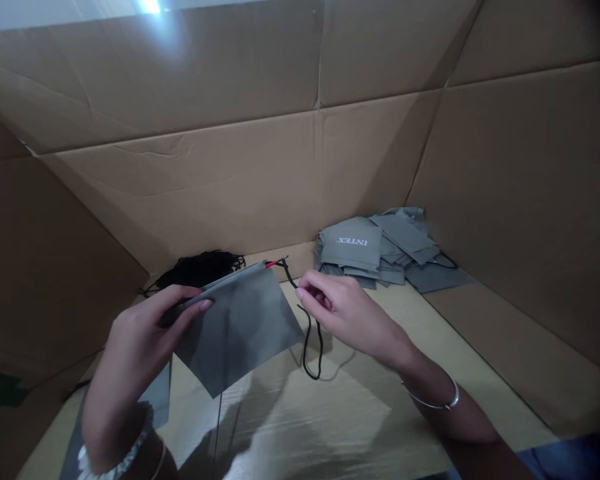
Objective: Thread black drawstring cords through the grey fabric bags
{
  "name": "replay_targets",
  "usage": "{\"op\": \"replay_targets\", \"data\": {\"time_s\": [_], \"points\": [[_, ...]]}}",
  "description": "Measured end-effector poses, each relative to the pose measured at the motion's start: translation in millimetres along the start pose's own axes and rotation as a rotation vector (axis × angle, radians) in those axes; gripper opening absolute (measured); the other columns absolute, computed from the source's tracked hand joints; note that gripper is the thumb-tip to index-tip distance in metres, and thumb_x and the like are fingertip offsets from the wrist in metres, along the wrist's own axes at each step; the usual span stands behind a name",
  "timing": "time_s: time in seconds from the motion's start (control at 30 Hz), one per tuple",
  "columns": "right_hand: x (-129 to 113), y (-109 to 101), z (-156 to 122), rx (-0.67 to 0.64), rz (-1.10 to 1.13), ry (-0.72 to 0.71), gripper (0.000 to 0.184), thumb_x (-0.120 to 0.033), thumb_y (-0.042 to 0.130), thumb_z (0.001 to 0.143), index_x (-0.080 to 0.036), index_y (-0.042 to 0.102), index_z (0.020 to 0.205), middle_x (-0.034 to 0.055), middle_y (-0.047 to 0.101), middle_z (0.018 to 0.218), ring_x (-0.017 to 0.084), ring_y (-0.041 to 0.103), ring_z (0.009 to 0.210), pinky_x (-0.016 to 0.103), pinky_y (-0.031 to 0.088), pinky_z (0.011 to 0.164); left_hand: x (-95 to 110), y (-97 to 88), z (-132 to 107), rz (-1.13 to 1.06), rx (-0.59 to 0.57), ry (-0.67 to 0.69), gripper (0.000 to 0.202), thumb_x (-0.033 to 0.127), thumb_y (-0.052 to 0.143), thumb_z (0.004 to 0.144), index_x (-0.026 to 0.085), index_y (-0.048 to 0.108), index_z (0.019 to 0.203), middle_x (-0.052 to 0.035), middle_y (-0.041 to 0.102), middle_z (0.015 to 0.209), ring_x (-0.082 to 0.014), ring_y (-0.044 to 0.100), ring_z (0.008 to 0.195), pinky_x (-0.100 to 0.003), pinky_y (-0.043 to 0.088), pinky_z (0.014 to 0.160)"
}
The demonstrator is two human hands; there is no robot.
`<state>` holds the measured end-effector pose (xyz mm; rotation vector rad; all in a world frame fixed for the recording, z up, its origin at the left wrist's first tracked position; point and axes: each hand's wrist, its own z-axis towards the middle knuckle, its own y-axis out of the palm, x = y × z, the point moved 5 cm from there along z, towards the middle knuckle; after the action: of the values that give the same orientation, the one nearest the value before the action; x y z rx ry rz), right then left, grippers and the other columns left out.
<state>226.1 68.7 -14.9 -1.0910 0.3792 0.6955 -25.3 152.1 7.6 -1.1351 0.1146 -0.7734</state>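
Observation:
My left hand (163,317) pinches the top edge of a grey drawstring pouch (240,327), which hangs tilted above the table. At the pouch's right top corner a thin threading tool with a red part (271,264) sticks out, and a black cord (289,272) is hooked at its tip. The fingers of my right hand (337,303) are closed on that cord, just right of the corner. Below them the rest of the cord dangles in a loop. Whatever part of the tool lies inside the pouch is hidden.
A pile of grey pouches (353,243), the top one marked INTEX, lies at the back right. Black cords (200,268) are heaped at the back left. More grey material (160,393) lies under my left forearm. Cardboard walls (220,160) enclose the wooden table (300,427).

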Motion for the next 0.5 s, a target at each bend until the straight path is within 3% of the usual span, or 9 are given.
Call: {"op": "replay_targets", "data": {"time_s": [0.33,0.5], "points": [[4,1,1,0.003,-0.008,0.005,0.021,-0.028,0.043,0.099,-0.019,0.049,0.081,-0.0026,0.051,0.068,0.01,0.044,0.06,0.026,0.029,0.057,8,-2.1,1,-0.003,-0.053,0.019,0.029,0.05,0.055,0.09,0.024,0.067,0.095,0.0028,0.072,0.089,-0.0139,0.065,0.071,-0.021,0.048,0.061],[7,0,6,0.085,0.064,0.023,0.021,-0.029,0.044,0.099,-0.019,0.052,0.082,-0.0036,0.052,0.065,0.009,0.045,0.057,0.026,0.031,0.057,17,-1.6,1,-0.021,-0.069,0.081,0.029,0.049,0.054,0.091,0.023,0.067,0.092,0.0019,0.071,0.087,-0.0135,0.062,0.067,-0.022,0.048,0.06]]}}
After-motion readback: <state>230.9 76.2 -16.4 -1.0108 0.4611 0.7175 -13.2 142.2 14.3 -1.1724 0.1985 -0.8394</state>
